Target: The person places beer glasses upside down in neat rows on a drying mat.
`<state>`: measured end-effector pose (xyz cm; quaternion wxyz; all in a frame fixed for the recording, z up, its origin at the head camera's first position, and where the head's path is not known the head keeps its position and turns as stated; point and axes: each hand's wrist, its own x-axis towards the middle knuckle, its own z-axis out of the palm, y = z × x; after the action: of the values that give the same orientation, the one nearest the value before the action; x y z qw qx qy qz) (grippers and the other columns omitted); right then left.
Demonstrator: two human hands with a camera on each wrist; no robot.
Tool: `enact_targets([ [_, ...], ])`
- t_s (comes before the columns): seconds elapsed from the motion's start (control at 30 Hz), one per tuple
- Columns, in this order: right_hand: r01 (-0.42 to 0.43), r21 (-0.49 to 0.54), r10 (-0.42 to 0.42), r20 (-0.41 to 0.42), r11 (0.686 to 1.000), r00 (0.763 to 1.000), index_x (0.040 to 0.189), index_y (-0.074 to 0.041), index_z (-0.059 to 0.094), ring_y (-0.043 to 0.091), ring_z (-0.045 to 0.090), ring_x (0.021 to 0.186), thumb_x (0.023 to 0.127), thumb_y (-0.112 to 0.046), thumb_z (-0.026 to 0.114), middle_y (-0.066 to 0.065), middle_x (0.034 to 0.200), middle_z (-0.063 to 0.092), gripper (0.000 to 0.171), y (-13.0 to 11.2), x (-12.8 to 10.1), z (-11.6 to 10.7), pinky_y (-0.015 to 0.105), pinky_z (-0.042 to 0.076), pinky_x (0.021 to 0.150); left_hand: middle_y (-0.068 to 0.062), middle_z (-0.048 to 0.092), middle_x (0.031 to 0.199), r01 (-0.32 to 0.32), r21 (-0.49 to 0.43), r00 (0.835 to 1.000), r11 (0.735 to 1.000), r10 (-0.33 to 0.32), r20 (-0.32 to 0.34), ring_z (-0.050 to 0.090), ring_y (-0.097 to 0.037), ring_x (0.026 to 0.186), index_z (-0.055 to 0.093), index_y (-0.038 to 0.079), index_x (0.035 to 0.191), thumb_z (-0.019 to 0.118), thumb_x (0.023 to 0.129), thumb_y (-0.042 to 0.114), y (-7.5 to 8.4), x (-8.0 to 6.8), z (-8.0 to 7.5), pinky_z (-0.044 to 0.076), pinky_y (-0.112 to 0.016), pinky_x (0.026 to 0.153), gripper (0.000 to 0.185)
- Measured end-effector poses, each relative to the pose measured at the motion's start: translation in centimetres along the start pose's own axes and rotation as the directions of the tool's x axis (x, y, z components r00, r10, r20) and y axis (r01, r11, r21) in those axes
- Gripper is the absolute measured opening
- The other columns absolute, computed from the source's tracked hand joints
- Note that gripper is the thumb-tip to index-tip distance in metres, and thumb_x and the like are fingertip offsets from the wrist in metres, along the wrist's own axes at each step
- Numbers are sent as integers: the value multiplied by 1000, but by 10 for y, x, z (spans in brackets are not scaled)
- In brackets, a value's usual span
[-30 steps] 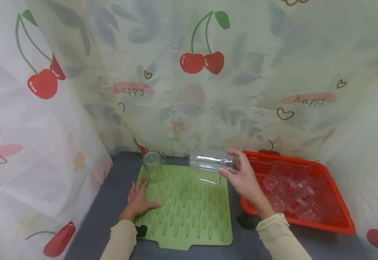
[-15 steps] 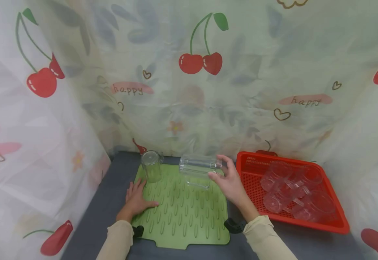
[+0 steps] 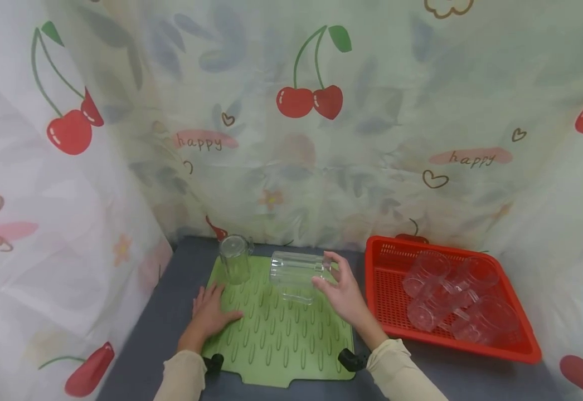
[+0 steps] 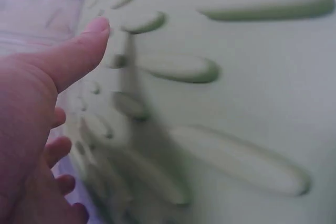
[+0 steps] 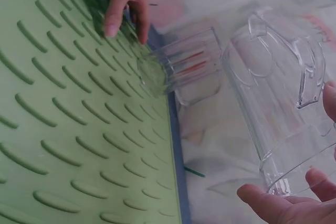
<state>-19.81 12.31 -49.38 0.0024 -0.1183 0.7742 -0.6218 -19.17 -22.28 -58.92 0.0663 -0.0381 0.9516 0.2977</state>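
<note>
- The right hand (image 3: 339,289) has carried the clear mug (image 3: 295,273) leftward and lower over the last second: it was up near the red basket (image 3: 527,351), and now it hangs just above the far part of the green mat (image 3: 291,345).
- Its grip is fingers and thumb curled round the mug's base end; the mug lies on its side, handle pointing down, not yet resting on the mat.
- A second clear mug (image 3: 234,259) stands on the mat's far left corner, just beside the carried one and apart from it.
- The left hand (image 3: 210,313) has stayed put, fingers flat on the mat's left edge, holding nothing.
- Judging by this, the carried mug is nearly over its spot; it must be turned before it is set down.
- More clear mugs (image 3: 452,301) lie in the basket on the grey tabletop (image 3: 151,345).
</note>
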Motion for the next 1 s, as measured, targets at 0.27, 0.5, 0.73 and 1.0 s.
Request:
enact_targets([
  [0.27, 3, 22, -3, -23, 1000, 1000, 151, -22, 38, 45, 37, 149, 97, -21, 72, 10, 160, 33, 65, 13, 3, 6, 49, 53, 107, -30, 44, 154, -85, -36, 996, 996, 85, -4, 32, -56, 146, 40, -3, 153, 75, 93, 35, 12, -5, -29, 31, -70, 116, 79],
  [0.5, -41, 51, 43, -39, 998, 998, 151, -24, 39, 42, 38, 150, 97, -21, 71, 7, 162, 31, 63, 20, 3, 13, 54, 49, 110, -18, 58, 146, -3, -144, 996, 990, 16, 85, 55, -42, 132, 53, 4, 146, 67, 97, 46, 39, -18, -52, 52, -56, 100, 66],
  [0.73, -36, 75, 39, -34, 997, 999, 151, -21, 39, 46, 42, 146, 97, -17, 71, 10, 160, 33, 62, 23, 0, 20, 49, 53, 107, -10, 62, 143, -74, -227, 995, 971, 87, 44, 61, -35, 130, 57, 16, 144, 60, 97, 60, 64, -23, -64, 54, -53, 100, 65],
  [1.0, -28, 153, 28, 4, 988, 1000, 152, -11, 36, 46, 46, 142, 98, -15, 70, 16, 160, 32, 64, 23, -3, 28, 27, 56, 96, -8, 50, 154, -247, -440, 969, 863, 226, -101, 51, -36, 140, 45, 23, 151, 59, 99, 54, 92, -19, -60, 47, -55, 112, 62],
])
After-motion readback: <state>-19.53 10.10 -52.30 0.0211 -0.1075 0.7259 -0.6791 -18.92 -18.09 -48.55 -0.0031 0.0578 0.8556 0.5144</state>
